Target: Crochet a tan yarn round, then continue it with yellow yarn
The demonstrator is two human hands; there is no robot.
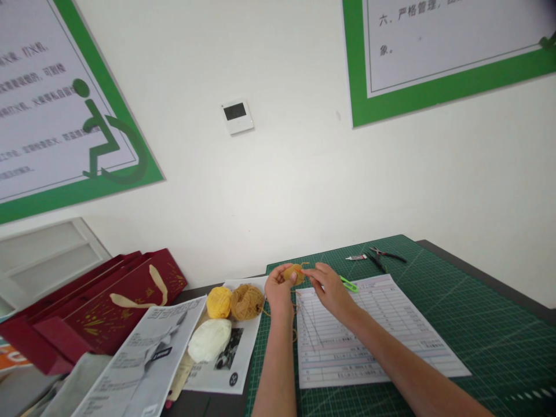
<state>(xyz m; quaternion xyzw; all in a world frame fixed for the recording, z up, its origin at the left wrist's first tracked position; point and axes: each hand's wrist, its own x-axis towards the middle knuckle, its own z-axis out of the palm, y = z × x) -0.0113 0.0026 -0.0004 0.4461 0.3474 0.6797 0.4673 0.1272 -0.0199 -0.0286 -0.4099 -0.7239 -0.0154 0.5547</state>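
Note:
My left hand (281, 285) is closed around a small, rounded tan crocheted piece (296, 274), raised over the cutting mat. The fingers of my right hand (326, 285) are pinched together at the piece's right edge; whatever thin thing they hold is too small to make out. A short yarn strand sticks up from the piece, and more tan yarn hangs beside my left wrist. Behind my right hand shows a bright green tool end (349, 284); I cannot tell whether it is held or lying down. To the left sits a tan yarn ball (247, 302).
A yellow yarn ball (219, 302) and a cream yarn ball (210, 340) rest on printed paper. A printed form (347, 359) lies on the green cutting mat (434, 313). Farther back are pliers (388, 255) and a small tube (356, 257). Red gift bags (99, 313) stand left.

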